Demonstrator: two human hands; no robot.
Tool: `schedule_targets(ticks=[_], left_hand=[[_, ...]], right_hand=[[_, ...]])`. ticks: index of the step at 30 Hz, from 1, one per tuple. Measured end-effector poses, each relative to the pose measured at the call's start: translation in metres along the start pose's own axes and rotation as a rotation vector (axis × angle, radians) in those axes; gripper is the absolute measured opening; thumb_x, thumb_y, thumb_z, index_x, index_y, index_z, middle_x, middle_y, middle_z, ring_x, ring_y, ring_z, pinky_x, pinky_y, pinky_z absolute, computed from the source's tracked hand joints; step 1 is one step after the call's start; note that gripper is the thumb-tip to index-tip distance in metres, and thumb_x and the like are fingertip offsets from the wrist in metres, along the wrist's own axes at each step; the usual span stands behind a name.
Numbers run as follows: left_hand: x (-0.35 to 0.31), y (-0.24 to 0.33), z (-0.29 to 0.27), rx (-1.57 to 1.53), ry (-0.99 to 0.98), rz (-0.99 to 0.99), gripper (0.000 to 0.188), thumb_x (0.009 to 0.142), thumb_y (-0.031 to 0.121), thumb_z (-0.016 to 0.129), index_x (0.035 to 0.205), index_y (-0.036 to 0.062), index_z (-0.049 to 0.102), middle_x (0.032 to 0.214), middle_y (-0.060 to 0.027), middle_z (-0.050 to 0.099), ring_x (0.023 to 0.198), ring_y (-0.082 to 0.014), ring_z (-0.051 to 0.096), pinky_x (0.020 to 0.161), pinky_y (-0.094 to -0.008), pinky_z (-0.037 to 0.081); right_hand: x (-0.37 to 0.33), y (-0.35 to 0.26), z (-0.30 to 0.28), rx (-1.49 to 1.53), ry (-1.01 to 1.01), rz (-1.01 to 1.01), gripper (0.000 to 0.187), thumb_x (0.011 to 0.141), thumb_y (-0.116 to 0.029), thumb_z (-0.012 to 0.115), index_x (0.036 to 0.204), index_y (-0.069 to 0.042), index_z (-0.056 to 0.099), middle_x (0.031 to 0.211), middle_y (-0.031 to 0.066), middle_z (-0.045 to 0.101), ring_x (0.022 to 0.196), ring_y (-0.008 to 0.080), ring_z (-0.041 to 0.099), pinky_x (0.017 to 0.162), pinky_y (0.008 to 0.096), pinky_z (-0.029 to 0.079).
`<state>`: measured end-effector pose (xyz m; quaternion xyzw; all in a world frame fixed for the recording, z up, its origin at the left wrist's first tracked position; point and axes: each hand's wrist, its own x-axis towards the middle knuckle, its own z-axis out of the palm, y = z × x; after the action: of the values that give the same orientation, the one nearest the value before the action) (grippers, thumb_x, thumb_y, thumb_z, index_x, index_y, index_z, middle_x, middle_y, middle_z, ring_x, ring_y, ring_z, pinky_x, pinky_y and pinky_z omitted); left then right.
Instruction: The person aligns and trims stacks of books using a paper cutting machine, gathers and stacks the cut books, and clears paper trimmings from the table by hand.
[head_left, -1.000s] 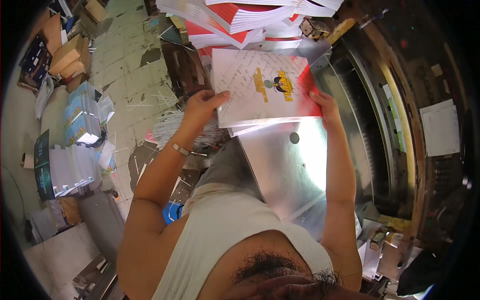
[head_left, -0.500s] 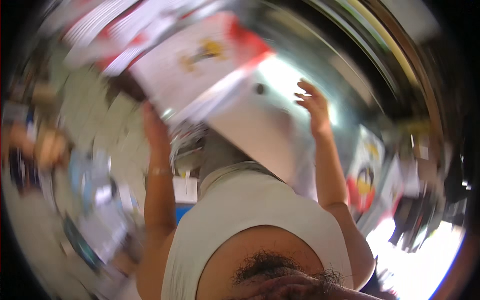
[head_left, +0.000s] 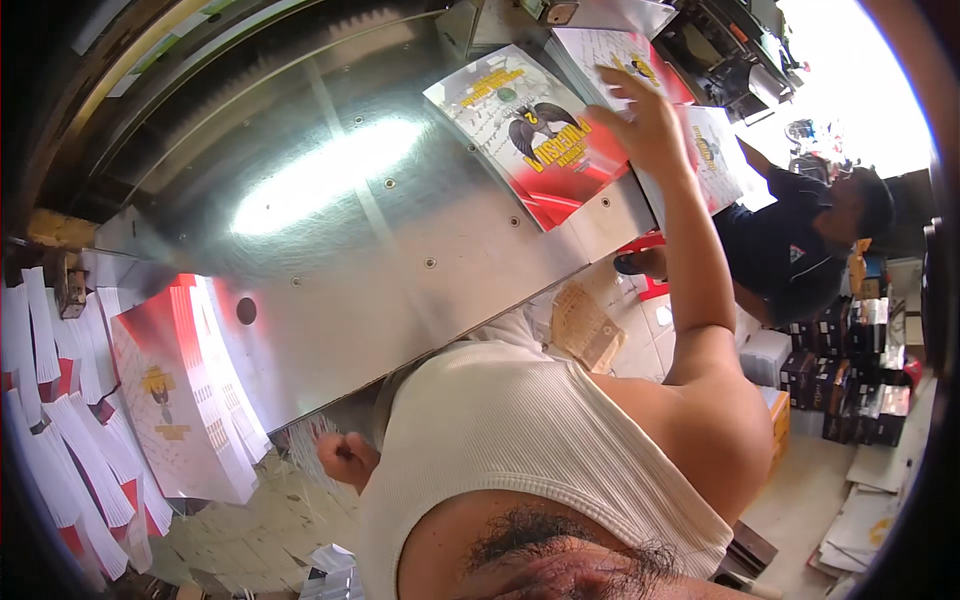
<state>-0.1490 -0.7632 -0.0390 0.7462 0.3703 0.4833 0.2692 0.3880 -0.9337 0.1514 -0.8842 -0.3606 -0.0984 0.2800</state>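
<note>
My right hand is raised over the far right end of a metal table, open with its fingers apart. Beneath and beside it lie a stack of red-and-white booklets with a dark winged emblem, and another booklet stack behind. Whether the fingertips touch a cover I cannot tell. Below the table's near edge, close to my body, my left hand is curled into a loose fist, and nothing shows in it.
Stacked red-and-white booklets stand at the table's left end, beside rows of more booklets. A person in a dark shirt is at the right, near dark boxes. Brown cardboard lies on the floor.
My view has swung right along the table. My left hand has left the booklets it was beside and dropped near my body. My right hand has come over the right-hand booklets.
</note>
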Motion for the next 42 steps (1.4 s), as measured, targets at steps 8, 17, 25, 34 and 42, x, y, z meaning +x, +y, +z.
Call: schedule_targets(ticks=[8, 17, 25, 34, 42], left_hand=[[0.076, 0.017, 0.081, -0.036, -0.185, -0.030, 0.020, 0.087, 0.012, 0.070, 0.085, 0.0024, 0.053, 0.069, 0.0004, 0.045, 0.056, -0.0080, 0.036, 0.049, -0.0244, 0.030], [0.073, -0.003, 0.116, 0.225, -0.192, 0.109, 0.019, 0.083, 0.011, 0.073, 0.080, 0.0040, 0.056, 0.064, 0.0001, 0.049, 0.049, -0.0088, 0.035, 0.043, -0.0251, 0.030], [0.087, 0.008, 0.113, 0.216, -0.255, 0.237, 0.018, 0.083, 0.011, 0.073, 0.078, 0.0047, 0.057, 0.062, -0.0004, 0.050, 0.045, -0.0093, 0.036, 0.041, -0.0249, 0.029], [0.092, 0.004, 0.116, 0.243, -0.225, 0.278, 0.019, 0.085, 0.012, 0.072, 0.077, 0.0052, 0.057, 0.061, 0.0004, 0.048, 0.045, -0.0091, 0.036, 0.041, -0.0244, 0.030], [0.090, 0.004, 0.110, 0.267, -0.220, 0.265, 0.018, 0.084, 0.012, 0.073, 0.079, 0.0039, 0.058, 0.061, -0.0010, 0.050, 0.046, -0.0095, 0.039, 0.042, -0.0249, 0.032]], right_hand=[[0.014, 0.099, -0.033, -0.272, 0.094, 0.170, 0.052, 0.081, -0.035, 0.076, 0.128, -0.016, 0.064, 0.122, 0.0107, 0.067, 0.111, 0.0285, 0.064, 0.091, 0.0417, 0.050], [-0.087, 0.150, -0.022, -0.436, 0.335, 0.378, 0.072, 0.073, -0.035, 0.083, 0.136, -0.012, 0.055, 0.138, 0.0228, 0.051, 0.126, 0.0392, 0.052, 0.103, 0.0443, 0.044], [-0.055, 0.147, -0.024, -0.971, 0.178, 0.363, 0.093, 0.070, -0.057, 0.079, 0.148, -0.023, 0.042, 0.152, 0.0309, 0.029, 0.134, 0.0436, 0.043, 0.106, 0.0464, 0.042], [0.113, 0.165, 0.033, -0.814, -0.498, 0.484, 0.069, 0.078, -0.048, 0.072, 0.129, -0.004, 0.055, 0.132, 0.0198, 0.058, 0.121, 0.0325, 0.058, 0.098, 0.0465, 0.049], [0.087, 0.186, -0.032, -0.592, 0.048, 0.428, 0.080, 0.067, -0.039, 0.082, 0.128, -0.002, 0.047, 0.111, 0.0262, 0.066, 0.103, 0.0417, 0.065, 0.090, 0.0478, 0.052]])
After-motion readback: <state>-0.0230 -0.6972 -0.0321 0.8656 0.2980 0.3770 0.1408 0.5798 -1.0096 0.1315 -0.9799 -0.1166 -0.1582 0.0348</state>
